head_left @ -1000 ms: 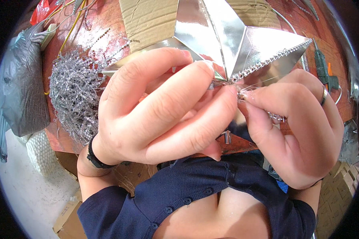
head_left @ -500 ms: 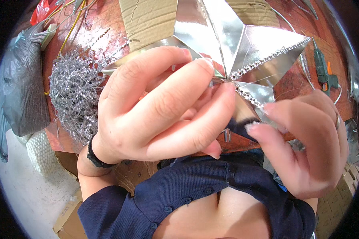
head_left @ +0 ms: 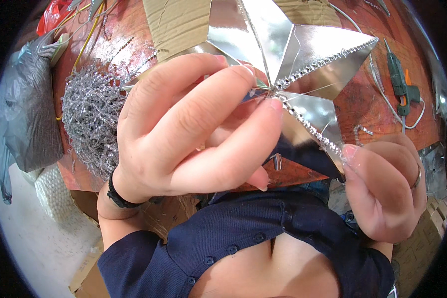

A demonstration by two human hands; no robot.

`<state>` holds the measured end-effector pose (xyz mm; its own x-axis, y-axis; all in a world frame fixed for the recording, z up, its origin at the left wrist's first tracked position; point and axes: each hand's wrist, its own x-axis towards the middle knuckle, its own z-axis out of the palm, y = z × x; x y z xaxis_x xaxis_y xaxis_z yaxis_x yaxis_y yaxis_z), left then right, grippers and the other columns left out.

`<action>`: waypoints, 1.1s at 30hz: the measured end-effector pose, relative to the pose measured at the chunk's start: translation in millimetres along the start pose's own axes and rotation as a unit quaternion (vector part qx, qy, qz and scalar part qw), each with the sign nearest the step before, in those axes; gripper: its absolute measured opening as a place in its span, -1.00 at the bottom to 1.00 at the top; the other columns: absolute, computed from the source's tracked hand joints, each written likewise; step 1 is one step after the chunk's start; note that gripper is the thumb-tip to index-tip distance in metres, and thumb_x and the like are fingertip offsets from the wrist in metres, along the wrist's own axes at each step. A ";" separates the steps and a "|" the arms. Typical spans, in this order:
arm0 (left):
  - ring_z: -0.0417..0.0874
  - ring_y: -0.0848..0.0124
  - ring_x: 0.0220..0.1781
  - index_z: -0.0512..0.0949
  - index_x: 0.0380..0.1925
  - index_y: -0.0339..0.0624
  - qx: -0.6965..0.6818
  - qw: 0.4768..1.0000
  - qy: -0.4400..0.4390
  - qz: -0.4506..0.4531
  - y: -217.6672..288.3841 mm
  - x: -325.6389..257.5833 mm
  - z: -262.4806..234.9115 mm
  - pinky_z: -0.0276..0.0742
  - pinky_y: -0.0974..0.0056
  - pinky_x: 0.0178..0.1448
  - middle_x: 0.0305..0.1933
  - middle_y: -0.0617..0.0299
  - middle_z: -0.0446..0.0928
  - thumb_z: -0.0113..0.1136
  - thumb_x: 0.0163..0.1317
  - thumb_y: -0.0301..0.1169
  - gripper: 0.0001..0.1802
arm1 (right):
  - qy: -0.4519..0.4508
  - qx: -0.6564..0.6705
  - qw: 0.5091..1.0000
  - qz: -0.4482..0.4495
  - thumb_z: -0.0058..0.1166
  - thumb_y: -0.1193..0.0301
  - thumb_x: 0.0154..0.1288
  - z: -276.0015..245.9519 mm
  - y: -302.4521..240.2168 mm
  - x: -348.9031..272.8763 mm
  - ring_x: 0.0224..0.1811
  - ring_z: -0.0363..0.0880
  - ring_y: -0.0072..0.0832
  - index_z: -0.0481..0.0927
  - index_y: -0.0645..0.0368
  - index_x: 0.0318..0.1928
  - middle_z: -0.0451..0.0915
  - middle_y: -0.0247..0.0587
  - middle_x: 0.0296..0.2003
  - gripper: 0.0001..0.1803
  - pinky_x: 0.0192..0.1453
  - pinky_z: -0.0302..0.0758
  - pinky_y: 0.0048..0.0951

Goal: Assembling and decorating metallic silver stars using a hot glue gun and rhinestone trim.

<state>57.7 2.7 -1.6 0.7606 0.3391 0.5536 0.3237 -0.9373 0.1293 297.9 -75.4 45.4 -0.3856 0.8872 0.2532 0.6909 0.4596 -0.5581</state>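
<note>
Two hands: left hand (head_left: pixel 176 131) near ten o'clock, right hand (head_left: pixel 385 191) past three. One star (head_left: pixel 310 49) at one o'clock shows two bead strips (head_left: pixel 310 128), running from its centre toward two and nearly five; possibly a third toward twelve. One glue gun (head_left: pixel 397 82) at two, one tangle (head_left: pixel 90 119) past nine, two bags (head_left: pixel 30 102) between nine and ten. Four buttons (head_left: pixel 232 249) near six.

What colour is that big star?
The star is shiny, mirror-like silver, seen best in the head view.
</note>
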 end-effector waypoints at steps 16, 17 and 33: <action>0.56 0.09 -0.12 0.51 -0.14 -0.13 0.014 1.000 0.000 0.003 -4.2 0.4 0.3 0.57 0.14 -0.09 -0.11 0.03 0.50 0.06 0.07 0.15 -0.41 | -0.082 -0.113 0.987 -0.084 0.06 0.61 -0.33 -0.9 2.7 22.4 -0.64 0.28 -0.45 0.63 0.33 -0.19 0.47 -0.23 -0.49 -0.51 -0.55 0.24 -0.46; 0.56 0.10 -0.12 0.52 -0.14 -0.12 0.024 0.999 0.009 0.029 -6.4 1.3 2.1 0.57 0.14 -0.10 -0.11 0.03 0.50 0.06 0.06 0.16 -0.40 | -0.069 -0.118 0.987 -0.085 0.06 0.60 -0.35 0.6 1.8 23.4 -0.65 0.26 -0.46 0.63 0.33 -0.19 0.45 -0.26 -0.51 -0.50 -0.55 0.23 -0.46; 0.56 0.19 -0.08 0.49 -0.15 -0.36 -0.128 0.982 -0.012 -0.139 -10.4 -1.5 -6.5 0.50 0.23 -0.01 -0.07 -0.04 0.49 0.12 -0.07 0.31 -0.14 | 0.026 -0.139 0.978 -0.150 0.07 0.56 -0.47 22.9 1.9 41.5 -0.68 0.11 -0.50 0.66 0.32 -0.19 0.27 -0.45 -0.68 -0.41 -0.62 0.09 -0.49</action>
<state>49.6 11.3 1.6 0.6770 0.5829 0.4492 0.3704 -0.7974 0.4765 269.2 -38.6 36.7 -0.5707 0.7078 0.4163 0.6933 0.6870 -0.2177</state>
